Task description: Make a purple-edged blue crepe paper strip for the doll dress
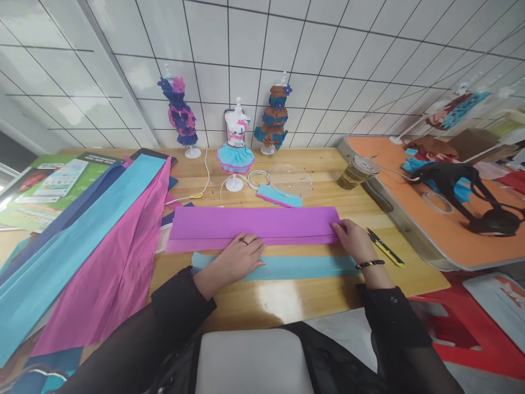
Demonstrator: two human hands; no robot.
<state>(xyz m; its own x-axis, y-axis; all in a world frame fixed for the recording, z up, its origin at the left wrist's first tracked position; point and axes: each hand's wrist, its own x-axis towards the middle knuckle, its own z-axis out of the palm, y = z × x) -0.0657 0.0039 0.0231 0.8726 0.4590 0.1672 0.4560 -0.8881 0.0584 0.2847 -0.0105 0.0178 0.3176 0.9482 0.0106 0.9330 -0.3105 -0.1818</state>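
Nearly closed, with thumb and fingers pinching the right end of the folded purple strip (254, 221), is how I have my right grip (355, 241); the left grip (238, 260) is open, its loosely extended fingers laid over the near edge around mid-length. The strip lies flat across the wooden tabletop (246, 303), just beyond a turquoise strip (299, 267) that passes under my left wrist. Cloth or paper, I can't tell which, but I judge it very light, thin and limp — more apt to skew or crease than to feel heavy. Its layers could slide over one another, so I would take hold by the two short ends, thumb above and fingers beneath, catching every layer near the corners. A light flat press at the middle should steady it — hard pushing would only ruck it up. The black-and-yellow utility knife (386, 247) lies near my right wrist, so I'd mind that side.
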